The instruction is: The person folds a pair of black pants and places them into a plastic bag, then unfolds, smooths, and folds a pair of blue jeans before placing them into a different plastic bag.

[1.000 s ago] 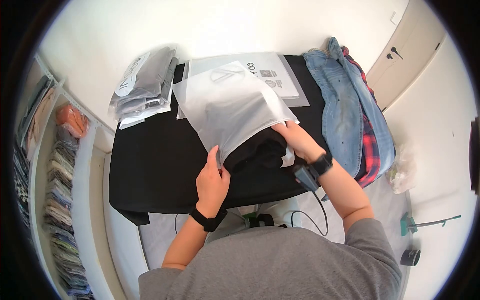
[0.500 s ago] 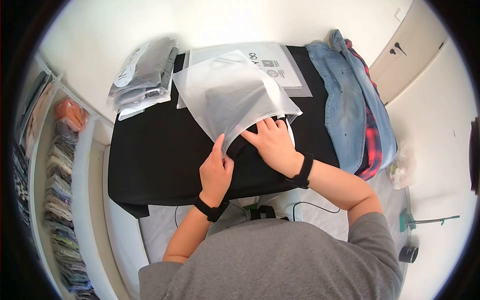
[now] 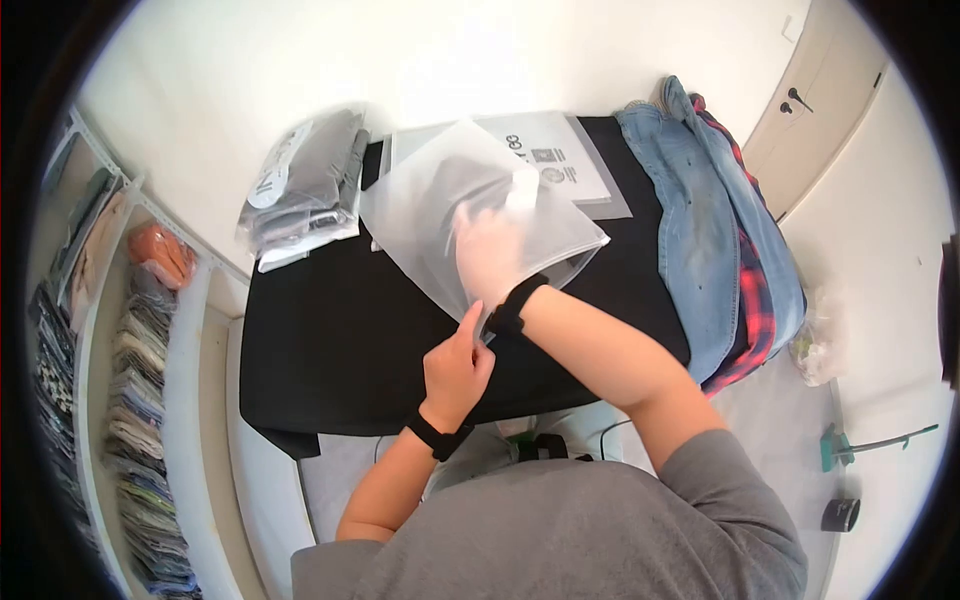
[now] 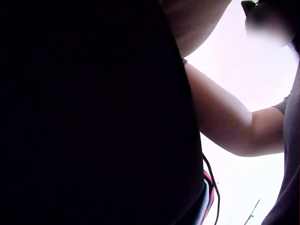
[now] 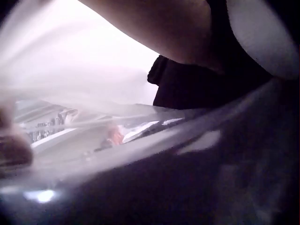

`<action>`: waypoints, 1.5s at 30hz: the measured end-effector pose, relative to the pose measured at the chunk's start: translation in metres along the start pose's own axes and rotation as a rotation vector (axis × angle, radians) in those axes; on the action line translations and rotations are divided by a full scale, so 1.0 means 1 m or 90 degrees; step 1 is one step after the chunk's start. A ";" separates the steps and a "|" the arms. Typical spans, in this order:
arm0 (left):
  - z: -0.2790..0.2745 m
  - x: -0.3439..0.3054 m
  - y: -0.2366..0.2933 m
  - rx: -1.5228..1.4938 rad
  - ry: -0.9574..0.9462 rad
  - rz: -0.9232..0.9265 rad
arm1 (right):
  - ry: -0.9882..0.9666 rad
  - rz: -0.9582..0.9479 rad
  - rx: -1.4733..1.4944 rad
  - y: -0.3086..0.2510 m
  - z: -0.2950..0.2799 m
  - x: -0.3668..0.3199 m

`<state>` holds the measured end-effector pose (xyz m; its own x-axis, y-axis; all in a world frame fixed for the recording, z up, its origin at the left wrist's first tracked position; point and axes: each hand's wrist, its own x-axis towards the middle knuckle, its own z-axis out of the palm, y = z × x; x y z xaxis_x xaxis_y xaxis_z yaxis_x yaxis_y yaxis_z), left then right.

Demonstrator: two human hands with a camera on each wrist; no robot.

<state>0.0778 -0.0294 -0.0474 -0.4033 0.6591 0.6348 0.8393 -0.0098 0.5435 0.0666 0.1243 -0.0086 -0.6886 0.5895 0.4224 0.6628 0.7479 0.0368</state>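
Two hands on the frosted plastic bag (image 3: 420, 200): our left hand (image 3: 455, 368) pinches its mouth, our right hand (image 3: 490, 245) sits wrist-deep inside, grip we cannot tell.

Frosted matt plastic bag (image 3: 440, 200); black cloth table cover (image 3: 330, 330); blue denim (image 3: 700, 220).
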 end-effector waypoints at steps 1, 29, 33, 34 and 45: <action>0.000 0.001 0.000 -0.007 0.015 -0.019 | 0.027 -0.015 0.000 -0.004 0.001 0.002; 0.039 0.001 0.030 0.100 -0.213 0.124 | -0.197 0.391 1.549 0.065 0.021 0.003; 0.037 -0.001 0.029 0.098 -0.180 0.131 | -0.099 0.485 1.624 0.049 0.017 0.002; 0.036 -0.002 0.028 0.084 -0.189 0.143 | 0.009 0.492 1.672 0.047 0.021 0.000; 0.015 -0.002 0.030 -0.048 -0.069 0.082 | -0.078 0.425 1.604 0.062 0.032 -0.032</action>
<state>0.1093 -0.0201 -0.0404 -0.2488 0.7259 0.6413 0.8502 -0.1535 0.5036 0.1202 0.1619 -0.0485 -0.7140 0.6969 -0.0671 -0.5584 -0.6247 -0.5459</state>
